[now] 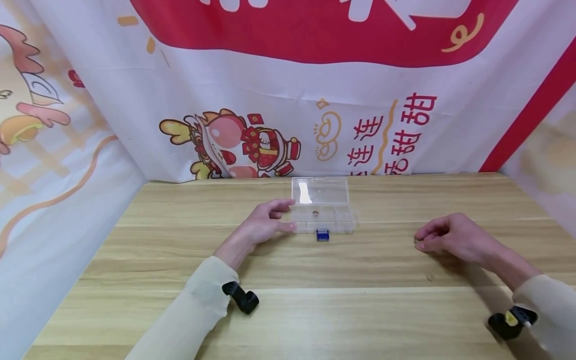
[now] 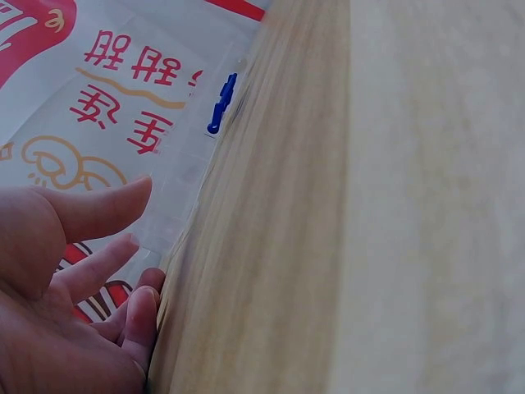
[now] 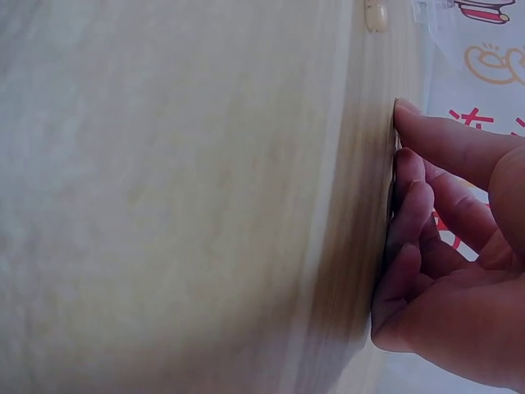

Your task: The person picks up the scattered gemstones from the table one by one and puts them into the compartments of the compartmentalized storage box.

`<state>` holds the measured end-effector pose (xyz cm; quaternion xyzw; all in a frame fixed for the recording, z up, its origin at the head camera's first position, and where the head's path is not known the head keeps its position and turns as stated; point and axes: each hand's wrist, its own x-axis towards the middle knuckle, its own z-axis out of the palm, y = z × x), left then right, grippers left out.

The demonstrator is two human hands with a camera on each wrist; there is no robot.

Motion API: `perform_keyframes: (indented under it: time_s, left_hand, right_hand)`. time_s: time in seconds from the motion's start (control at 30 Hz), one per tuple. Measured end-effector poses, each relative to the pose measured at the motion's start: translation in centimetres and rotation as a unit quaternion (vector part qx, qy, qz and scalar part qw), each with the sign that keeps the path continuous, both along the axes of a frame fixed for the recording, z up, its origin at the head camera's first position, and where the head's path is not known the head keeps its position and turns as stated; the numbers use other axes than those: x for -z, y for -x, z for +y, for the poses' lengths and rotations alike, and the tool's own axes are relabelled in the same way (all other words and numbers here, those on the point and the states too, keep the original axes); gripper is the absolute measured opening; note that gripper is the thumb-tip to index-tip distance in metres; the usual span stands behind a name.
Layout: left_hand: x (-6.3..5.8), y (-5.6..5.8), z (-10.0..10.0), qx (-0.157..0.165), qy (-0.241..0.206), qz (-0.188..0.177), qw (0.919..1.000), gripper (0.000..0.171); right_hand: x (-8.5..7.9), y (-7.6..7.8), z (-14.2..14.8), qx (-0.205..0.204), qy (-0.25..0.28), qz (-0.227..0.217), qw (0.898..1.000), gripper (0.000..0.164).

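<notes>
A clear plastic compartment box (image 1: 324,226) sits on the table with its transparent lid (image 1: 330,191) raised at the back. A blue latch (image 1: 322,235) is at its front, also visible in the left wrist view (image 2: 221,103). Inside a rear compartment lies a small brown piece (image 1: 316,213). My left hand (image 1: 263,222) touches the box's left end, thumb and index finger spread and nearly straight. On the right, my right hand (image 1: 454,237) pinches a small greyish piece (image 1: 416,241) at the tabletop; the fingers mostly hide it, and its kind is unclear.
The wooden table (image 1: 288,310) runs back to a printed cloth (image 1: 252,65) just behind the lid. A small, faint round mark or clear piece (image 1: 430,277) shows in front of my right hand; I cannot tell which.
</notes>
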<state>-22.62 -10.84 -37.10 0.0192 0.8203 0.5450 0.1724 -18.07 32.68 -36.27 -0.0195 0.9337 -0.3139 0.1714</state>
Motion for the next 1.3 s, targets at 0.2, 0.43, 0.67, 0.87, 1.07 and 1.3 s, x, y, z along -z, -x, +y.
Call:
perform_keyframes:
  time_s: [0.2,0.43,0.67,0.87,1.07,1.3]
  left_hand:
    - [0.00,-0.05,0.04,-0.001,0.001,0.001,1.0000,0.065]
    - [0.04,0.06,0.17,0.002,0.000,0.001,1.0000,0.065]
    - [-0.09,0.11,0.25,0.003,0.001,0.000,1.0000,0.065]
    - [-0.08,0.03,0.09,0.003,0.004,0.000,1.0000,0.065]
    - [0.00,-0.04,-0.07,0.001,0.002,-0.001,1.0000,0.065]
    - [0.10,-0.03,-0.04,0.003,-0.002,0.003,1.0000,0.065]
  right_hand:
    - [0.10,0.26,0.16,-0.008,-0.006,0.001,1.000,0.033]
    - [-0.03,0.13,0.31,-0.024,0.002,0.000,1.000,0.035]
    - [-0.44,-0.05,0.67,-0.033,0.027,-0.010,0.999,0.031]
    - [-0.63,0.13,0.95,-0.024,0.048,-0.024,0.998,0.032]
    - [-0.63,0.29,0.88,-0.008,0.058,-0.024,0.998,0.036]
    - [-0.52,0.41,0.57,0.010,0.070,-0.026,0.997,0.036]
